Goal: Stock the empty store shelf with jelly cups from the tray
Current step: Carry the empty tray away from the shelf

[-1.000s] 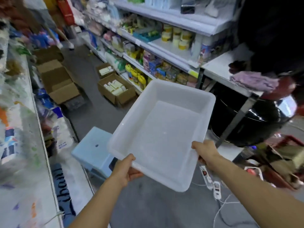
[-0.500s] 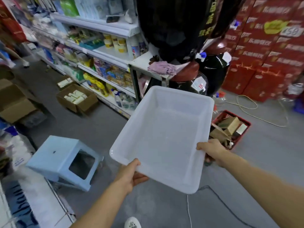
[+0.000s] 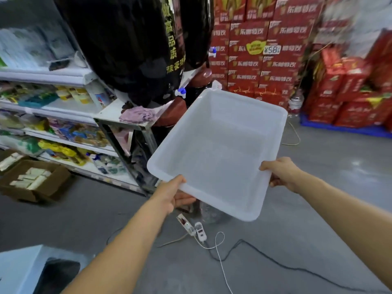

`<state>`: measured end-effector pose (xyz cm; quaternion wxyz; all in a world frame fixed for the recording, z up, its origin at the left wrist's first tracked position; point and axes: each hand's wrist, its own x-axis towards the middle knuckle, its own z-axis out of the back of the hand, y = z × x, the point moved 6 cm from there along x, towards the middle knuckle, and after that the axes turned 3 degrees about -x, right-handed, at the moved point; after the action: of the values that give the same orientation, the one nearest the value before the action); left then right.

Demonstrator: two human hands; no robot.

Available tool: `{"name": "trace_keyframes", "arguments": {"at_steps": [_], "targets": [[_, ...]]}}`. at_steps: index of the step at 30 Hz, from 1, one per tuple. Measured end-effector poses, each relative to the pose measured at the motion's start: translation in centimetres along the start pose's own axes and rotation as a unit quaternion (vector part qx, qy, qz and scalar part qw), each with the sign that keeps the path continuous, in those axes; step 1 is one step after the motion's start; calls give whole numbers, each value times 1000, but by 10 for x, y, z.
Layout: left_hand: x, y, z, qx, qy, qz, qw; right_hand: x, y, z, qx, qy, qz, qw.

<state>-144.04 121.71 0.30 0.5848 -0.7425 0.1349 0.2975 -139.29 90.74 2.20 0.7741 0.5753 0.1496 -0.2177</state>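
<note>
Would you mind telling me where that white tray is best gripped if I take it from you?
Probably by the rolled rim of the tray, one hand on each long side, coming from the far short end. The left hand and right hand already hold the near end's corners, and the rim gives the fingers a lip to hook under.

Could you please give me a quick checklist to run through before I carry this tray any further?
1. Left hand grips the tray at its near corner: ok.
2. Right hand grips the near right rim: ok.
3. Jelly cups in the tray: not ok, it is empty.
4. Floor ahead free of trip hazards: not ok, a power strip and cables lie underfoot.
5. Tray level: not ok, it is tilted.
6. Empty shelf to stock in sight: cannot tell.
</note>
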Motion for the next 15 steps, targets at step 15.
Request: {"name": "trace_keyframes", "arguments": {"at_steps": [15], "targets": [[57,-47,-131,77,121,28,989,18,0,97,89,-150,-13,985]]}}
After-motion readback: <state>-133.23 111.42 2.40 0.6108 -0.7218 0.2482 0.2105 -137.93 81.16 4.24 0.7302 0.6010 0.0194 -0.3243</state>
